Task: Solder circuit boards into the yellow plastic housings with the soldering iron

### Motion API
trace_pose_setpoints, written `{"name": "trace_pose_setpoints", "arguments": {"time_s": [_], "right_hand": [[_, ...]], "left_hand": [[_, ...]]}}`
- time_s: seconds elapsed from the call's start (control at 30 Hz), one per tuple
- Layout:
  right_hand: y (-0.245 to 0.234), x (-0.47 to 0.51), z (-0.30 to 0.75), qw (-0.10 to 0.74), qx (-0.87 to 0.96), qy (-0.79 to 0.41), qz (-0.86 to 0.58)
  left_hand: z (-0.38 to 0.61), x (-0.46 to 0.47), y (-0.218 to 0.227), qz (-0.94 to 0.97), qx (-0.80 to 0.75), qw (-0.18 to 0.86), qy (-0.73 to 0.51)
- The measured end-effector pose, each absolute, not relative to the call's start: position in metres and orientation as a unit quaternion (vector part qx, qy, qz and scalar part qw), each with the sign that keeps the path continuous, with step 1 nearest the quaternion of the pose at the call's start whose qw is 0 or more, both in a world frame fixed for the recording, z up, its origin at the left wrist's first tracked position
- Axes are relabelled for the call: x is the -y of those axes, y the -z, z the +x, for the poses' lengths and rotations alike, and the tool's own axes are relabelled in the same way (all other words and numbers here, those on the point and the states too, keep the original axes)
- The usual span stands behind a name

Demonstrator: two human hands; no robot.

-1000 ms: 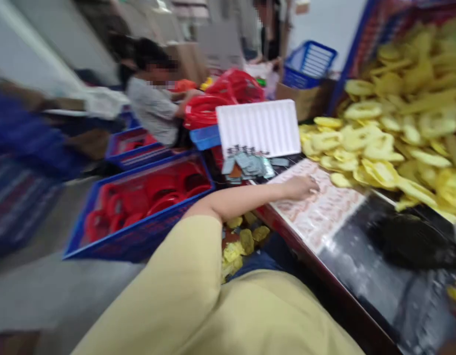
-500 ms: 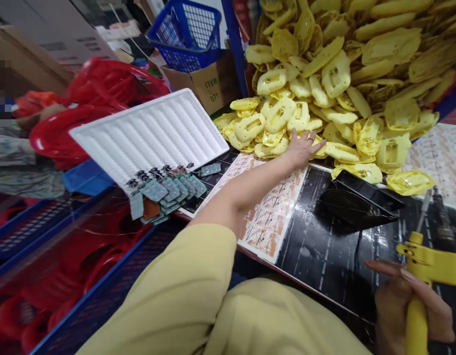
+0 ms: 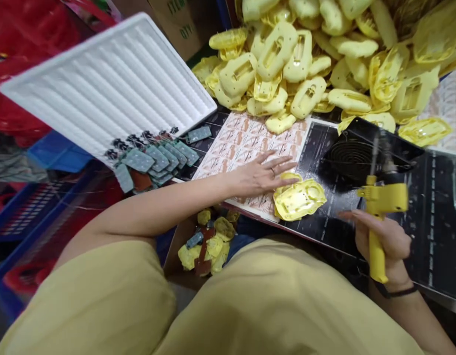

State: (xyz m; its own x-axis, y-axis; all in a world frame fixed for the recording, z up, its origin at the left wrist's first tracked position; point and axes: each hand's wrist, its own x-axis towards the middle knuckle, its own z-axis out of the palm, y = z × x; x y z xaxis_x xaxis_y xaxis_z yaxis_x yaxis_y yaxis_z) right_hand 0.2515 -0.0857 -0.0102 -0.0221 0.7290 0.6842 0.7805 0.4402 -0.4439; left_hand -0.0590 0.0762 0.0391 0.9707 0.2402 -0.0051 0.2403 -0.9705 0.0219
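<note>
My left hand (image 3: pixel 259 176) reaches over the patterned sheet with its fingers stretched out and apart. Its fingertips touch the upper left edge of a yellow plastic shell (image 3: pixel 301 198), which lies hollow side up near the table's front edge. In my right hand (image 3: pixel 389 236) is a yellow soldering gun (image 3: pixel 378 246), gripped by its handle with the slim metal tip pointing up. Behind that tip stands a black fan (image 3: pixel 352 158) with a round spiral guard. A large heap of similar yellow shells (image 3: pixel 276 54) covers the back of the table.
A white ridged tray (image 3: pixel 113 84) leans at the left, with several green circuit boards (image 3: pixel 157 160) and black wires at its lower edge. Below the table, a box holds yellow pieces (image 3: pixel 213 246). Blue baskets (image 3: pixel 13 217) and red parts (image 3: pixel 31 34) are at the far left.
My left hand has come back from the heap towards me, and a yellow shell now lies under its fingertips at the front. The view has shifted; my right hand still holds the soldering gun.
</note>
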Motion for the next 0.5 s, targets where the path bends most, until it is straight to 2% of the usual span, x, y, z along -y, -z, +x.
{"name": "trace_pose_setpoints", "arguments": {"time_s": [0.17, 0.33, 0.43, 0.5], "right_hand": [[-0.006, 0.083, 0.225, 0.394, 0.808, 0.015, -0.439], [0.0, 0.079, 0.206, 0.328, 0.849, 0.073, -0.407], [0.003, 0.081, 0.21, 0.351, 0.833, 0.101, -0.414], [0.003, 0.087, 0.217, 0.367, 0.827, 0.074, -0.419]], "left_hand": [[-0.067, -0.05, -0.022, 0.965, -0.255, 0.054, -0.041], [-0.053, -0.023, -0.011, 0.954, -0.28, 0.094, -0.055], [-0.047, -0.025, -0.012, 0.947, -0.308, 0.082, -0.037], [-0.046, -0.032, -0.014, 0.943, -0.325, 0.074, -0.015]]}}
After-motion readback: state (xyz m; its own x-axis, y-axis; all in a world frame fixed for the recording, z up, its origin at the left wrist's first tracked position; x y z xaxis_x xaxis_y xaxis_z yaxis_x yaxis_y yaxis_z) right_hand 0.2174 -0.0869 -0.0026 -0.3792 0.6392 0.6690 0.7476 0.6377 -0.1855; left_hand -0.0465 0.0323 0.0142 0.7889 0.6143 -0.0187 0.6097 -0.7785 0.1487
